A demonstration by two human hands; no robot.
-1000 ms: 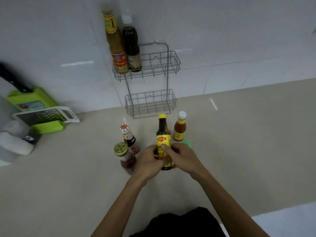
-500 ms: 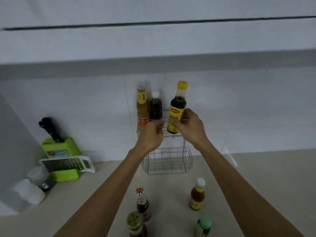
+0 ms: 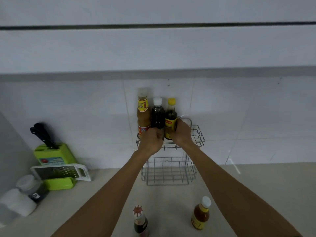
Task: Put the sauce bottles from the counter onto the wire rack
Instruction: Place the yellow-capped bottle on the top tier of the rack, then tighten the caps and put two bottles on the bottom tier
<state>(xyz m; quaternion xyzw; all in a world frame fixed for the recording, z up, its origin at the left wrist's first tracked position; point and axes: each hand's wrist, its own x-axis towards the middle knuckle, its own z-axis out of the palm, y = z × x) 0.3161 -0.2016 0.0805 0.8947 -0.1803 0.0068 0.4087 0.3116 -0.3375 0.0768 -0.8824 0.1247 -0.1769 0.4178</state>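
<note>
White tiles back a beige bench (image 3: 256, 194), with the wire rack (image 3: 199, 135) hung on the wall. Three bottles stand in its upper basket: a tan one (image 3: 143, 115), a dark one (image 3: 157, 115) and the yellow-capped bottle (image 3: 171, 117), gripped low by the right hand (image 3: 182, 134). The left hand (image 3: 152, 141) curls at the dark bottle's base. Two bottles are visible on the bench: red-capped (image 3: 140, 221) and white-capped (image 3: 200, 214). The upper basket's right end is free, the lower basket (image 3: 168, 171) empty.

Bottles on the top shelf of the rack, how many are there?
3, side by side at its left end: a tall orange bottle, a dark bottle and a yellow-capped bottle under the right hand. None seem hidden.
</note>
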